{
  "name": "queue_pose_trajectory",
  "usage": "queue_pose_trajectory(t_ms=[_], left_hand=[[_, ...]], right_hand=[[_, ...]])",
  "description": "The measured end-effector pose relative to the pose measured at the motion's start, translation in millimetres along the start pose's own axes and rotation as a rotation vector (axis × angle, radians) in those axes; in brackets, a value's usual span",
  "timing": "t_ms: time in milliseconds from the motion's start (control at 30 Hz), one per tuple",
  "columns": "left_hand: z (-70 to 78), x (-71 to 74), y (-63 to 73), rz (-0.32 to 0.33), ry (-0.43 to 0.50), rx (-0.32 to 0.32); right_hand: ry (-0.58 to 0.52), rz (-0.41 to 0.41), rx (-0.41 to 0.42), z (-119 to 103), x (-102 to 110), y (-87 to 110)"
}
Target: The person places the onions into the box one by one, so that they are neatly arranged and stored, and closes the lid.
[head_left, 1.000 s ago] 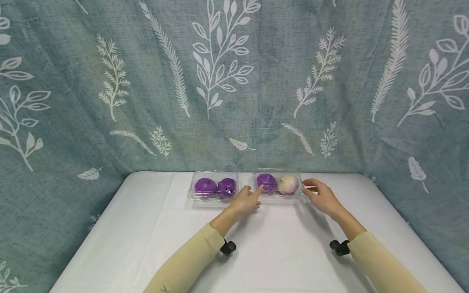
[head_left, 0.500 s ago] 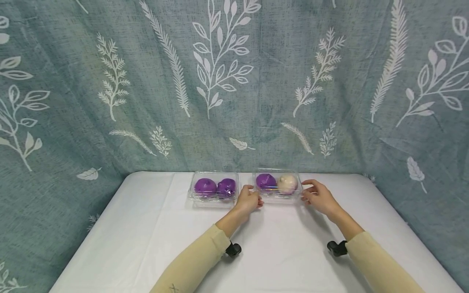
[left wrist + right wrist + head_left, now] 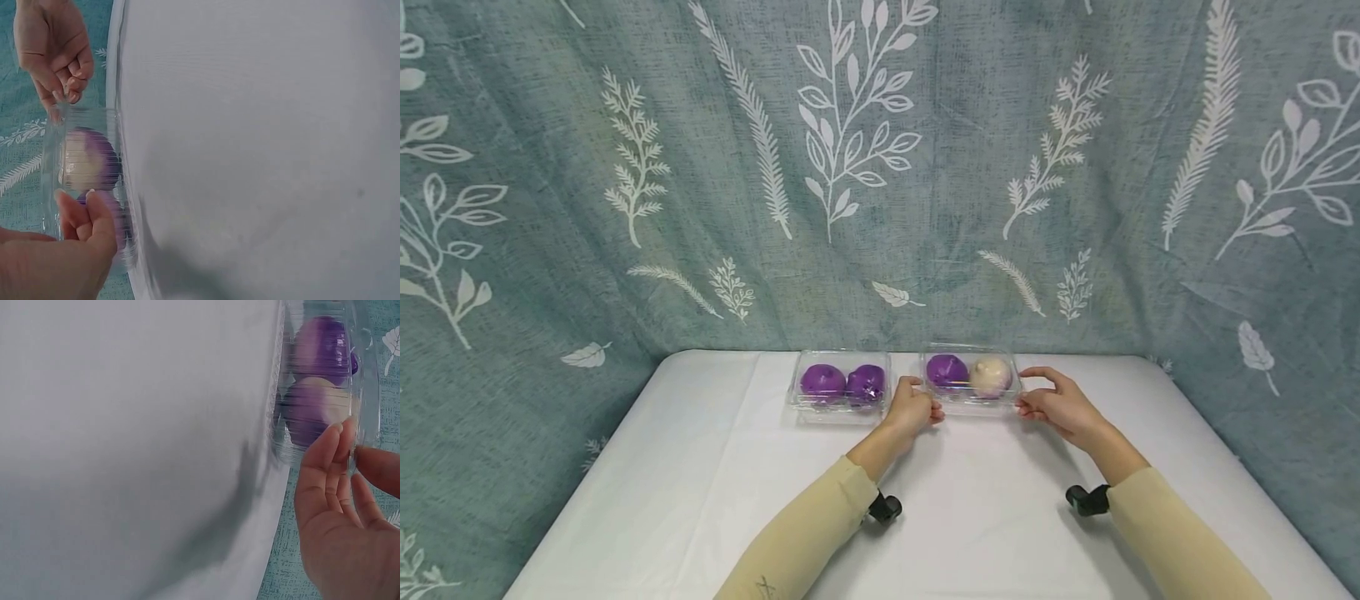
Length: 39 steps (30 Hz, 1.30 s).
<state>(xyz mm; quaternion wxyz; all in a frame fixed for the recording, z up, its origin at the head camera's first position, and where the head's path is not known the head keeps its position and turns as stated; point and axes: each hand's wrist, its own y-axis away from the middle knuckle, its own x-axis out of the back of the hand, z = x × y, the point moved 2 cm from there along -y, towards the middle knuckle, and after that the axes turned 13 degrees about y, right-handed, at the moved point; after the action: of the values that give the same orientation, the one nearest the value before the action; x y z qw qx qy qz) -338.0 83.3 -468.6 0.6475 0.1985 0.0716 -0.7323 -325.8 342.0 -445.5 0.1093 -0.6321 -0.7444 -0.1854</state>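
Note:
Two clear plastic clamshell boxes stand side by side at the table's far edge. The right box (image 3: 970, 398) holds a purple round turnip-like piece (image 3: 946, 370) and a cream one with purple (image 3: 990, 377). My left hand (image 3: 911, 412) is at its front left corner, fingers curled at the rim. At its right end, my right hand (image 3: 1062, 408) pinches the rim between thumb and fingers, as the right wrist view shows at the box edge (image 3: 369, 381). In the left wrist view, the left hand's fingers (image 3: 94, 215) overlap the ribbed plastic. The lid looks down.
Just left of my left hand stands the other clear box (image 3: 838, 408) with two purple round pieces (image 3: 822, 383). A white cloth covers the table (image 3: 700, 483). Behind it hangs a green-blue leaf-patterned curtain (image 3: 940, 283).
My left hand has drawn its pointing finger back from the front of the right box and curled at its left corner. The right hand's fingers have closed slightly at the right end.

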Motion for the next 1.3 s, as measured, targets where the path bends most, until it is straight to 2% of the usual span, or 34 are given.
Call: queue_pose_trajectory(t_ms=[300, 433, 567, 733, 800, 933, 1100, 1200, 1300], left_hand=[[1.3, 2.7, -0.3, 0.003, -0.01, -0.005], [2.5, 3.2, 3.4, -0.015, -0.035, 0.043], [7.2, 4.8, 14.6, -0.062, -0.147, 0.105], [28.4, 11.5, 37.5, -0.18, -0.342, 0.129], [38.5, 15.9, 45.4, -0.228, -0.405, 0.115], [57.1, 30.7, 57.2, -0.272, -0.557, 0.026], [76.4, 56.8, 64.3, -0.278, -0.719, -0.116], [88.1, 73.0, 65.6, -0.268, -0.759, -0.187], [98.7, 88.7, 65.7, -0.229, -0.787, -0.236]], right_hand=[[0.015, -0.009, -0.017, -2, -2, -5.2], [0.057, -0.015, -0.027, -5, -5, -4.9], [0.186, 0.007, -0.043, -8, -4, 2.3], [0.381, 0.037, 0.008, -15, 10, 17.5], [0.471, 0.031, 0.042, -18, 18, 23.7], [0.648, 0.015, 0.073, -23, 31, 32.2], [0.79, 0.037, 0.135, -30, 40, 38.4], [0.855, 0.073, 0.216, -34, 45, 39.4], [0.912, 0.106, 0.276, -36, 50, 40.0]])
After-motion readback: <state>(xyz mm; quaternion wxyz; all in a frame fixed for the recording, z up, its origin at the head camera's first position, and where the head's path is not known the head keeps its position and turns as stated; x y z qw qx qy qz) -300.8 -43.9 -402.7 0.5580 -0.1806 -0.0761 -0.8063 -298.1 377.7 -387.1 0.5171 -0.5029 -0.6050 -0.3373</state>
